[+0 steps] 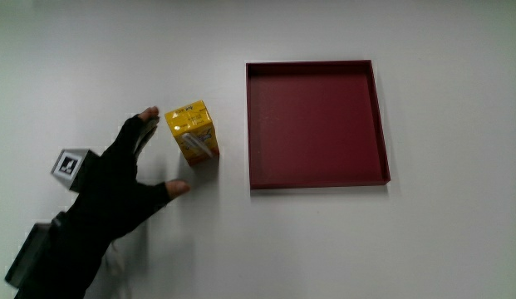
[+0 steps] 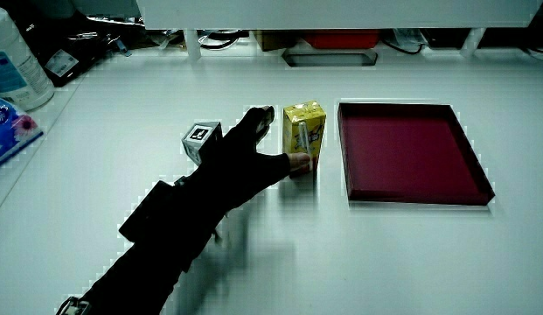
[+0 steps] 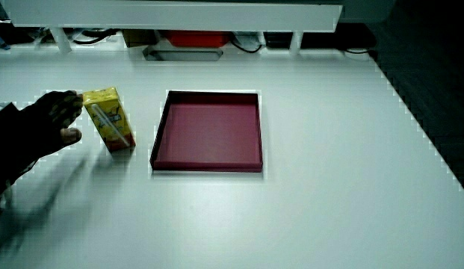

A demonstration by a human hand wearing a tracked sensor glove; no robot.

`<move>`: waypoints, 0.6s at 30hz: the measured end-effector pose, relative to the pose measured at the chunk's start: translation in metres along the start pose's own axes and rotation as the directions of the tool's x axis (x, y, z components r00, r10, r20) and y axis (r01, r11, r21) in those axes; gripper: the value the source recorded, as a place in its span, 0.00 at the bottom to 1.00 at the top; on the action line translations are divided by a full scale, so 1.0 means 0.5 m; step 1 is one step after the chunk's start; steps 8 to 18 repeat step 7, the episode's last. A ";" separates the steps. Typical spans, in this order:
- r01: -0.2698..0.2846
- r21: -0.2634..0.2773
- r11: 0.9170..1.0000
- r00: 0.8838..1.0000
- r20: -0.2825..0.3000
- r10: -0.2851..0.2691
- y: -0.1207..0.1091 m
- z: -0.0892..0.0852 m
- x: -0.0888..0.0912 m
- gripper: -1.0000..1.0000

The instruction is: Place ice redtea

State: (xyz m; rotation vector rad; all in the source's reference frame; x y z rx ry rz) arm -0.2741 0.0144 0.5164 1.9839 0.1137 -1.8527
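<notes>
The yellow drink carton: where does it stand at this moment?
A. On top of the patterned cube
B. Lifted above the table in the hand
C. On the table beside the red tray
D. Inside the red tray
C: the yellow drink carton stands upright on the table, apart from the empty red tray, with the hand open beside it.

Forearm (image 1: 50, 257) runs out of frame at the main view's edge, and in a side view the hand (image 3: 37, 123) is cut off too; print on the carton (image 1: 192, 131) is too small to read.
</notes>
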 end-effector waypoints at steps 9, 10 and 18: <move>0.003 0.017 1.000 1.000 -0.021 -0.002 -0.080 -0.003 0.034 0.00; 0.003 0.017 1.000 1.000 -0.021 -0.002 -0.080 -0.003 0.034 0.00; 0.003 0.017 1.000 1.000 -0.021 -0.002 -0.080 -0.003 0.034 0.00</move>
